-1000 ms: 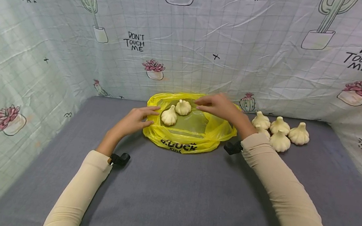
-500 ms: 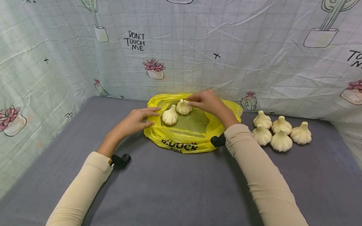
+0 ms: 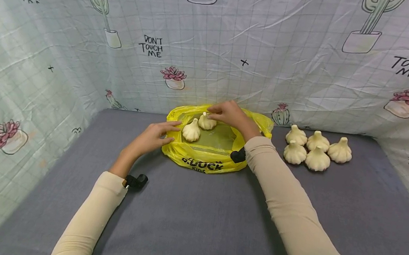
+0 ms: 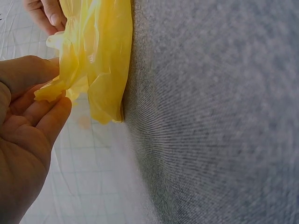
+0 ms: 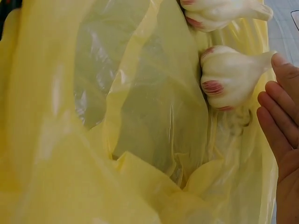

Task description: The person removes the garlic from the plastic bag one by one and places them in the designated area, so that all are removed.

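The yellow plastic bag (image 3: 205,151) lies flat with its mouth spread, black lettering along its front. My left hand (image 3: 151,136) pinches the bag's left rim; in the left wrist view, thumb and fingers hold the crumpled plastic edge. Two garlic bulbs rest in the opening: a near bulb (image 3: 191,130), stem up, and a far bulb (image 5: 231,79) with pink streaks beside it. My right hand (image 3: 229,113) reaches over the bag and pinches the far bulb's stem tip. The thumb tip covers that tip in the right wrist view; the index finger is mostly hidden there.
Several more garlic bulbs (image 3: 317,158) stand grouped on the grey tabletop (image 3: 184,219), to the right of the bag. A white printed cloth (image 3: 220,39) hangs directly behind the table and down its left and right sides.
My right hand has moved left across the bag to the far garlic bulb's stem. The left hand and both bulbs in the bag stay where they were.
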Demonstrator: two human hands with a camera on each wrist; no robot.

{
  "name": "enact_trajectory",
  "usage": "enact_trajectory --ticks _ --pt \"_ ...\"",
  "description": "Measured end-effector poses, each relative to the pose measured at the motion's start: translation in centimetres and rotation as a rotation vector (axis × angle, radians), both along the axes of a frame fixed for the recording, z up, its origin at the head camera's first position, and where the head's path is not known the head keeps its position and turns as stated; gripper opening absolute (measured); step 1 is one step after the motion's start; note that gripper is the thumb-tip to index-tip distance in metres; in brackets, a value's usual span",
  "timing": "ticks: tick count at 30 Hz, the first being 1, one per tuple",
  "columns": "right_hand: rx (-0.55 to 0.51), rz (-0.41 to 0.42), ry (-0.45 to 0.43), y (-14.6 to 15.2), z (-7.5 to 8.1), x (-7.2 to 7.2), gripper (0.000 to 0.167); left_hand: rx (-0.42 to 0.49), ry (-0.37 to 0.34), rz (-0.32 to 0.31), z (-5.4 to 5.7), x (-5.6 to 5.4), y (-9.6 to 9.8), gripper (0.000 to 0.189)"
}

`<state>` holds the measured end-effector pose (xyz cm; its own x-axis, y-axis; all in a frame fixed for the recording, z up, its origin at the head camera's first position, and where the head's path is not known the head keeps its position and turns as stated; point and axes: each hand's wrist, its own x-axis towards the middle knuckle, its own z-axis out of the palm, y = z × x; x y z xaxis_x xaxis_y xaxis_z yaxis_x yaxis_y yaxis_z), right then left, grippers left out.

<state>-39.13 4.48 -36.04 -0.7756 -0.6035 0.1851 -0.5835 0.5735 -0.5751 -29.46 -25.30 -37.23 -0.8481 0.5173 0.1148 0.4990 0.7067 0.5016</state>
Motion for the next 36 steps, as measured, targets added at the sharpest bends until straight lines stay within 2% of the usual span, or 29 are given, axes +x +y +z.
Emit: enact_trajectory --ticks 22,29,36 --pt "0.009 -0.034 0.027 -1.6 -0.4 -0.2 0.029 0.016 0.001 -0.013 -0.2 0.1 0.5 0.041" --pt "0.033 0.014 0.076 -0.8 0.2 0.1 0.026 0.002 0.011 -0.009 -0.3 0.3 0.4 0.042" --pt "0.051 0.064 0.090 0.7 1.6 1.1 0.027 0.006 0.003 -0.009 -0.4 0.5 0.3 0.042"
